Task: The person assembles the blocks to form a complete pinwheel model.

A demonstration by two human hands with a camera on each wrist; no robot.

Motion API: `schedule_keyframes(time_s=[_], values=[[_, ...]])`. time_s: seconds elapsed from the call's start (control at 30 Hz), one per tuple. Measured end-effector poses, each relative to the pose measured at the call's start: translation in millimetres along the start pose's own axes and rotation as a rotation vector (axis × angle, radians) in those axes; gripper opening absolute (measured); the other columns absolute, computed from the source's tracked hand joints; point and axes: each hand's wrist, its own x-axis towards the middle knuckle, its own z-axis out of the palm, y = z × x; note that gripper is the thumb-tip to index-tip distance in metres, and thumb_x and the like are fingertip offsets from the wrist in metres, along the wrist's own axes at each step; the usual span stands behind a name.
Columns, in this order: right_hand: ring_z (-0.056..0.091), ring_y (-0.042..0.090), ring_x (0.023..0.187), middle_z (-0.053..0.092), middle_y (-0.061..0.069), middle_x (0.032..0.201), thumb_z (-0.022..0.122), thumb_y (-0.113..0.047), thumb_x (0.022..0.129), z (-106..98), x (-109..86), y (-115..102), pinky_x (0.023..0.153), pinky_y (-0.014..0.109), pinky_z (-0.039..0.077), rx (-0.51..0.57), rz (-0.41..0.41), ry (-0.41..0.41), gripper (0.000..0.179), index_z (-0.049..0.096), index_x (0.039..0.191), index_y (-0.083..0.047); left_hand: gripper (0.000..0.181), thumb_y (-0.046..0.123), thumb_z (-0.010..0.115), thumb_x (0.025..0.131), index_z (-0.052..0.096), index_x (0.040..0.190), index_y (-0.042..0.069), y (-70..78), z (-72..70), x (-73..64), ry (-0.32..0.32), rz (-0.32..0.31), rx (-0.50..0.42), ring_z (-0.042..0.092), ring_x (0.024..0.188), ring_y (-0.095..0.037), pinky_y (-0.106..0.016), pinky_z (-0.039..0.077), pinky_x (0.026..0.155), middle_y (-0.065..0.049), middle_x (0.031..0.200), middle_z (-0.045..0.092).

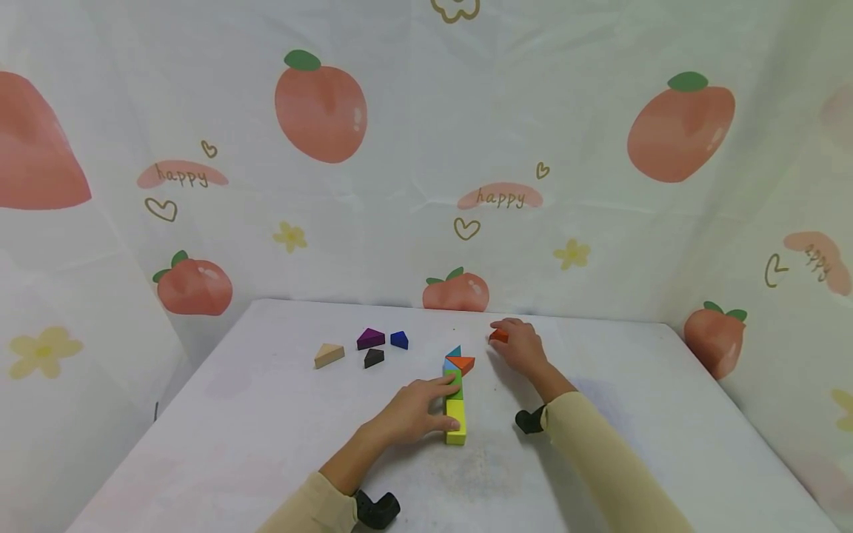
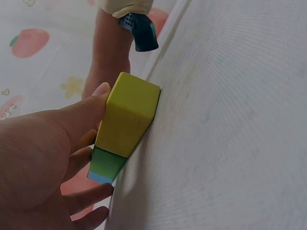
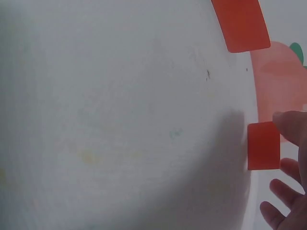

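Observation:
My left hand (image 1: 416, 411) rests over a row of blocks in the head view. Its thumb lies on the yellow block (image 1: 456, 433), and its index finger reaches onto the green block (image 1: 456, 392). Beyond these sit a light-blue block (image 1: 449, 366), an orange triangular block (image 1: 463, 363) and a teal triangular block (image 1: 455, 352). To the right and farther back, my right hand (image 1: 523, 348) pinches a red-orange block (image 1: 499, 336) low at the tabletop. The right wrist view shows this red-orange block (image 3: 264, 146) with a fingertip at its corner and the other fingers behind.
Left of the row lie a natural wood triangular block (image 1: 329, 356), a purple block (image 1: 371, 339), a black block (image 1: 374, 357) and a blue block (image 1: 399, 340). The white table (image 1: 266, 437) ends at a fruit-printed cloth (image 1: 400, 222) hanging behind and at the sides.

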Motion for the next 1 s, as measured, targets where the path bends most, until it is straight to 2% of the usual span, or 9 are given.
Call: schedule_keyframes(time_s=[0.27,0.47,0.63,0.8,1.0], values=[[0.046,0.040,0.121,0.052,0.018,0.137,0.069,-0.020,0.091,-2,1.3,1,0.096,0.055,0.044,-0.050,-0.001,-0.008,0.039,0.063,0.128,-0.008,0.066,0.047,0.072,0.085,0.050,0.144,0.026,0.2,-0.7,0.0,0.001,0.000,0.006,0.037,0.137,-0.025,-0.053,0.036,0.105,0.009,0.152,0.038],[0.050,0.038,0.111,0.060,0.018,0.124,0.066,-0.015,0.092,-3,2.8,6,0.093,0.052,0.045,-0.093,0.008,-0.012,0.036,0.064,0.128,-0.009,0.066,0.046,0.072,0.085,0.050,0.144,0.025,-0.1,-0.1,0.4,0.002,0.007,0.010,0.037,0.138,-0.024,-0.051,0.037,0.106,0.009,0.152,0.039],[0.051,0.036,0.107,0.063,0.016,0.113,0.065,-0.014,0.093,-2,3.5,10,0.092,0.051,0.046,-0.052,0.026,-0.023,0.034,0.064,0.127,-0.010,0.066,0.047,0.072,0.085,0.051,0.143,0.025,-0.9,0.8,0.8,0.005,0.017,0.022,0.037,0.137,-0.024,-0.049,0.036,0.106,0.009,0.152,0.039],[0.053,0.033,0.100,0.064,0.013,0.103,0.066,-0.014,0.092,-1,4.8,11,0.088,0.048,0.046,-0.033,-0.015,0.003,0.028,0.066,0.120,-0.007,0.066,0.047,0.071,0.085,0.051,0.143,0.024,-1.4,0.8,0.6,0.009,0.022,0.026,0.038,0.137,-0.024,-0.049,0.036,0.107,0.008,0.152,0.039],[0.054,0.032,0.101,0.064,0.012,0.108,0.066,-0.016,0.093,-2,6.0,9,0.092,0.047,0.047,-0.007,0.001,-0.035,0.032,0.064,0.122,-0.004,0.066,0.047,0.071,0.085,0.051,0.144,0.025,-1.4,0.8,0.7,0.005,0.016,0.031,0.037,0.138,-0.024,-0.049,0.036,0.107,0.008,0.152,0.038]])
